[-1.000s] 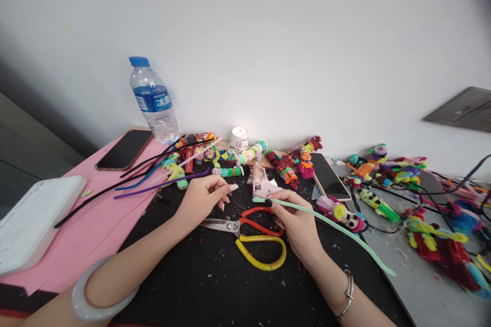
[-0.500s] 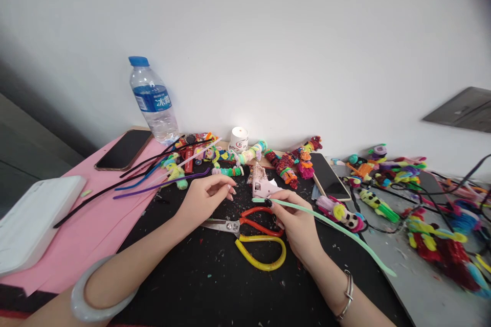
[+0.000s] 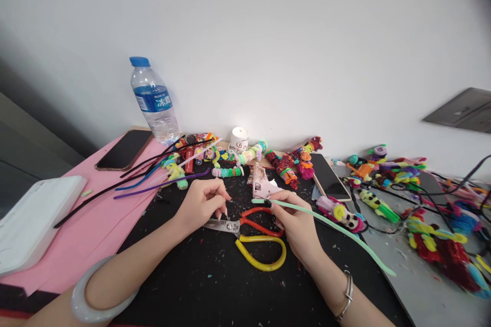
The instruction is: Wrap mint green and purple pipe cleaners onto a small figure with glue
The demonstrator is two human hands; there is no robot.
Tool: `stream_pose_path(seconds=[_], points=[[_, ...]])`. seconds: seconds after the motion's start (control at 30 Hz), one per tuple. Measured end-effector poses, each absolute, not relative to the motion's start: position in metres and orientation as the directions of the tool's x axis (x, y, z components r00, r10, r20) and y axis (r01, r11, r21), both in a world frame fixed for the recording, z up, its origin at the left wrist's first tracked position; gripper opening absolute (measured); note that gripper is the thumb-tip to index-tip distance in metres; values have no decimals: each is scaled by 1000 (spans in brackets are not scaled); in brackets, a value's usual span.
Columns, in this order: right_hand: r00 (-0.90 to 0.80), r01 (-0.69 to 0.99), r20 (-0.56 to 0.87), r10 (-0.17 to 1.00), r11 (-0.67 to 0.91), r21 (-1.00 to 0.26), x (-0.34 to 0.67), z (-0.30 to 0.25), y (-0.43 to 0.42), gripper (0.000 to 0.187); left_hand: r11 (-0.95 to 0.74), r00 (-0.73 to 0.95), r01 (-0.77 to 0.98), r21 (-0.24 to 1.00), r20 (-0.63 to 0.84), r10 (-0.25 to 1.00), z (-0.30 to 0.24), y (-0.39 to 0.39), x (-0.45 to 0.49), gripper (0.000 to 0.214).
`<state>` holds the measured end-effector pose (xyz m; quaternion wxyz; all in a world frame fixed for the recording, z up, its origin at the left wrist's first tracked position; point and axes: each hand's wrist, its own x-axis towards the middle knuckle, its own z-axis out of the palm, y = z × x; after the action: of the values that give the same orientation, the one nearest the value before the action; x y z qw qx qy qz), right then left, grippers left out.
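My right hand [image 3: 294, 219] pinches a long mint-green pipe cleaner [image 3: 337, 229] near its left end; the strand runs down to the right over the grey mat. My left hand [image 3: 202, 203] hovers just left of it with fingers curled downward, fingertips close to the blades of the scissors [image 3: 249, 235], holding nothing I can make out. The scissors have one red and one yellow handle and lie on the black mat [image 3: 215, 281] between my hands. A pink glue gun [image 3: 262, 182] lies just beyond my right hand.
A water bottle [image 3: 153, 101] and a dark phone [image 3: 123, 149] stand at the back left on pink paper [image 3: 92, 214]. Loose pipe cleaners [image 3: 153, 176], coloured pipe-cleaner figures [image 3: 286, 163], a tape roll [image 3: 239, 139], a second phone [image 3: 330, 176] and cables lie around. A white box [image 3: 34, 219] sits left.
My left hand has drawn back toward me and its fingers have curled down over the scissor blades. The right hand and the green pipe cleaner have stayed put.
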<state>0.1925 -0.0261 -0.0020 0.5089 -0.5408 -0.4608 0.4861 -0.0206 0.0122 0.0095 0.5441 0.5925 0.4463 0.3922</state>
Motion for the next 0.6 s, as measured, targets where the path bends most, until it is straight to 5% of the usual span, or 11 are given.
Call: stream_pose_path(seconds=[0.6], points=[[86,32,-31,996,-34,-999,194,-4,-25,9,85,409,-35,996,-63,910,9,12,-15,8]])
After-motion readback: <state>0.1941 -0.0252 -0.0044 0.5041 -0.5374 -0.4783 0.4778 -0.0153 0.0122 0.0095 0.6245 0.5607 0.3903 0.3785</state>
